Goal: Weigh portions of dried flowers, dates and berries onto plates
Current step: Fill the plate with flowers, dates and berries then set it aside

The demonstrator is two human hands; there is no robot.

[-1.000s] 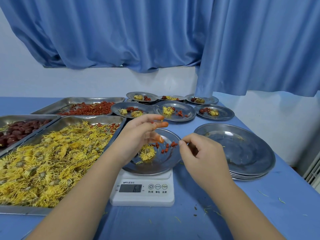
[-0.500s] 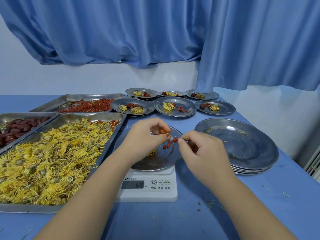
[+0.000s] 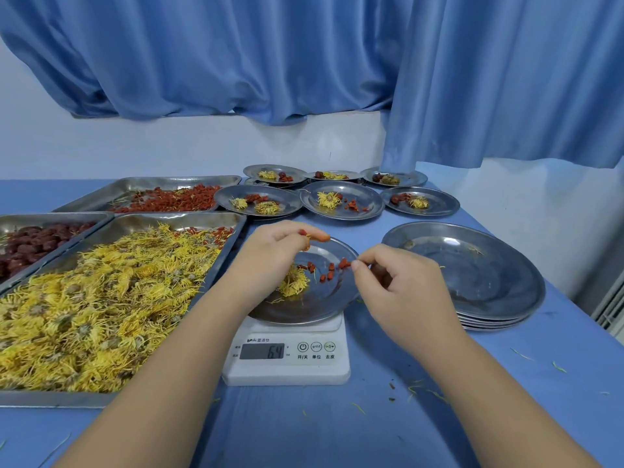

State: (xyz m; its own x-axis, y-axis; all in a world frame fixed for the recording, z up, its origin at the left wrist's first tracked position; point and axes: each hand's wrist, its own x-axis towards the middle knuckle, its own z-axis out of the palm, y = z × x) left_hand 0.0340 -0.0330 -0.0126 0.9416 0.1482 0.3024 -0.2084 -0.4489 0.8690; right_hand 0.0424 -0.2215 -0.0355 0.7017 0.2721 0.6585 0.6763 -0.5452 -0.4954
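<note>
Goji berries [image 3: 331, 267] are scattered on the steel plate [image 3: 314, 309] atop the digital scale [image 3: 287, 369]; more are pinched by fingers [image 3: 287, 233] of the left hand [image 3: 266, 258] above it. Whether the touching fingertips [image 3: 356, 265] of the right hand [image 3: 405, 288] hold one cannot be told. Light and squashy, they are best pinched gently, a few together.

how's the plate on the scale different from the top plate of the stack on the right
The plate on the scale holds a yellow flower and red berries; the stack's top plate has only stray bits. The first sits alone on the white scale; the second tops a pile on the table. Both are round, shiny metal.
</note>
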